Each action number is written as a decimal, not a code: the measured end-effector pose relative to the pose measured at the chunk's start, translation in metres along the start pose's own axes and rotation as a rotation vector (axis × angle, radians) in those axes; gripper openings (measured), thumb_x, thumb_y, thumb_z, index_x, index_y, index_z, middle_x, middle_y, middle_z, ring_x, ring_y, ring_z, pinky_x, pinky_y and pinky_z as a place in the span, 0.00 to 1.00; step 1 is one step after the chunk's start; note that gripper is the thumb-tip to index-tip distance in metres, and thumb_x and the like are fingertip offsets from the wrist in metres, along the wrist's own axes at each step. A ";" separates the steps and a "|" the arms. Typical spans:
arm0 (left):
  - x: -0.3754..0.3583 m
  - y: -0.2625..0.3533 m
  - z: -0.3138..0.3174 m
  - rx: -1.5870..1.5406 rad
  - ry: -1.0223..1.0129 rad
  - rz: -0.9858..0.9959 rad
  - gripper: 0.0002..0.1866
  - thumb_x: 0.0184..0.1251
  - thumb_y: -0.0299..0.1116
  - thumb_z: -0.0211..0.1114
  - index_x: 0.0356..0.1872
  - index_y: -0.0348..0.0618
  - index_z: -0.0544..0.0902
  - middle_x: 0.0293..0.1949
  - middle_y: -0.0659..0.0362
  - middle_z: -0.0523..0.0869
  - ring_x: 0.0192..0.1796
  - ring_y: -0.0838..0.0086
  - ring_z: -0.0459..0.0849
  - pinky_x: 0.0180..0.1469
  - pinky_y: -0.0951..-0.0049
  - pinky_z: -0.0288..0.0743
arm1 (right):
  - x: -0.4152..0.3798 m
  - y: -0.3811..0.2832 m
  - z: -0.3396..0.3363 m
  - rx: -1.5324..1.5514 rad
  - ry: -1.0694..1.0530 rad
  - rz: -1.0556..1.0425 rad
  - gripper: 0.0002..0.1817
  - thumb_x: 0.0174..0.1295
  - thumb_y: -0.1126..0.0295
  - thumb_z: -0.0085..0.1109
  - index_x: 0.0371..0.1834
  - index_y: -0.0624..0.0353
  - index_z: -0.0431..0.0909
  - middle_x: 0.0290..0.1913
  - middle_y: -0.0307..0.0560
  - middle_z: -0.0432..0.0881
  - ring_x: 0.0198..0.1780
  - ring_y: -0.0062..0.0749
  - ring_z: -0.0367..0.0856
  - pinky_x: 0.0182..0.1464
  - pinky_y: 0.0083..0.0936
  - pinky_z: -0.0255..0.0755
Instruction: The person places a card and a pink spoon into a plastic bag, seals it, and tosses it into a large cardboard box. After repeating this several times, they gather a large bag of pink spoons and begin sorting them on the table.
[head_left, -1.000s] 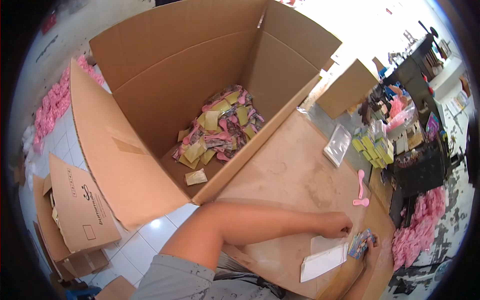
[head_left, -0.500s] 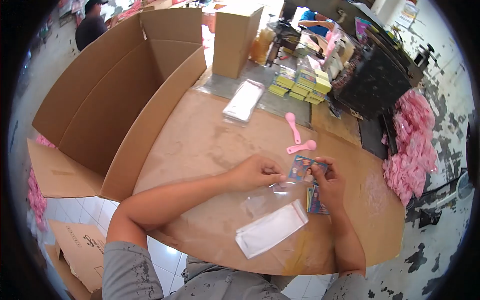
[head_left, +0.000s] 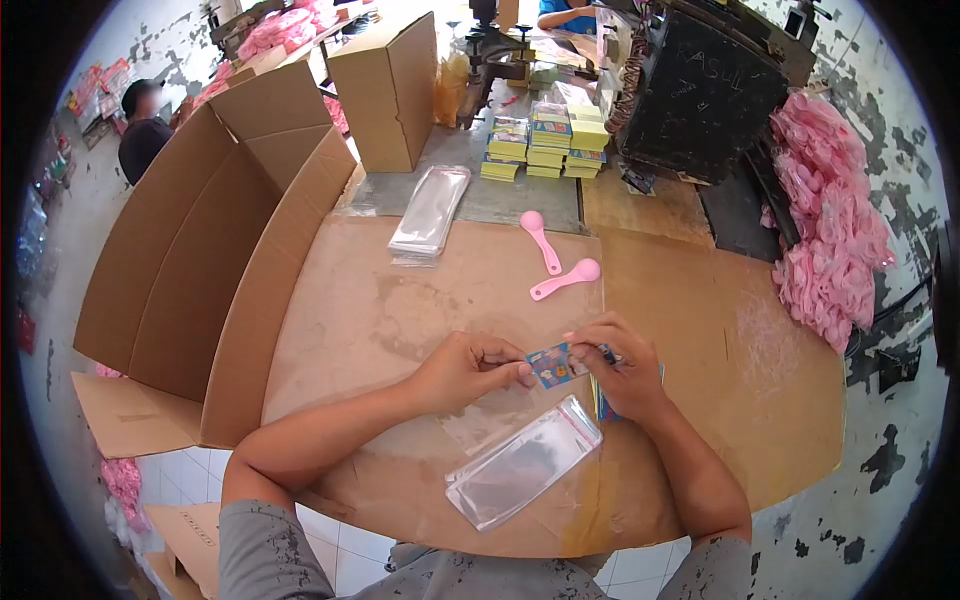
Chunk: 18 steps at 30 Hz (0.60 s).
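A small printed card (head_left: pixel 555 367) in blue and orange is held between my hands. My right hand (head_left: pixel 628 372) pinches its right end. My left hand (head_left: pixel 470 372) is closed at the card's left edge, its fingertips on a clear plastic bag (head_left: pixel 478 428) that hangs faintly below. Partly hidden under my right hand lies a small stack of similar cards (head_left: pixel 602 402). Nearer my body, a pile of clear plastic bags (head_left: pixel 525 465) rests on the cardboard-covered table (head_left: pixel 370 330). Two pink plastic scoops (head_left: pixel 541 243) lie beyond my hands.
A large open carton (head_left: pixel 250 290) stands at the left, with a taller box (head_left: pixel 385 100) behind. Another bag pile (head_left: pixel 430 212) and stacked cards (head_left: pixel 548 140) sit farther back. A black metal box (head_left: pixel 700 90) and pink plastic bundles (head_left: pixel 830 230) are at right. Other people are in the background.
My right hand has moved the card left against my left fingertips, and the card is now tilted. The view has shifted, so the table items appear farther left.
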<state>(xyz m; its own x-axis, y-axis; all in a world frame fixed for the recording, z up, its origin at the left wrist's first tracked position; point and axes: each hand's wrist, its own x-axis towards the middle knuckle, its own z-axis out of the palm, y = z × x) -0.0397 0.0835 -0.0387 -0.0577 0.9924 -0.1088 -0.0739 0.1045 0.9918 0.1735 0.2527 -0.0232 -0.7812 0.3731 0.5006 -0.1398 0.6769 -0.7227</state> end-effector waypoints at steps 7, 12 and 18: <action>-0.002 -0.007 0.000 0.036 0.025 0.027 0.12 0.84 0.29 0.65 0.59 0.34 0.86 0.49 0.56 0.94 0.49 0.80 0.90 0.51 0.74 0.86 | -0.003 -0.019 0.032 0.330 0.268 0.283 0.11 0.70 0.77 0.71 0.53 0.63 0.87 0.45 0.50 0.90 0.42 0.25 0.89 0.44 0.25 0.81; 0.000 -0.009 -0.001 -0.064 0.011 0.101 0.12 0.85 0.29 0.63 0.61 0.34 0.83 0.48 0.58 0.93 0.48 0.81 0.90 0.49 0.76 0.85 | -0.004 -0.027 0.022 0.132 -0.003 0.222 0.08 0.76 0.72 0.64 0.52 0.64 0.86 0.47 0.51 0.89 0.49 0.34 0.88 0.54 0.30 0.80; 0.003 -0.011 -0.006 -0.042 0.062 0.053 0.12 0.85 0.29 0.63 0.61 0.35 0.82 0.47 0.58 0.93 0.46 0.82 0.89 0.46 0.78 0.84 | 0.037 -0.012 0.000 -0.273 -0.092 0.087 0.14 0.72 0.76 0.60 0.58 0.62 0.85 0.57 0.54 0.84 0.61 0.46 0.83 0.63 0.39 0.77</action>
<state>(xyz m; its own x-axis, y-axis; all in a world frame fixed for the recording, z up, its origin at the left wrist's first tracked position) -0.0456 0.0850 -0.0503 -0.1240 0.9904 -0.0611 -0.1103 0.0475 0.9928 0.1468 0.2587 0.0036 -0.8369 0.3863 0.3878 0.0893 0.7952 -0.5997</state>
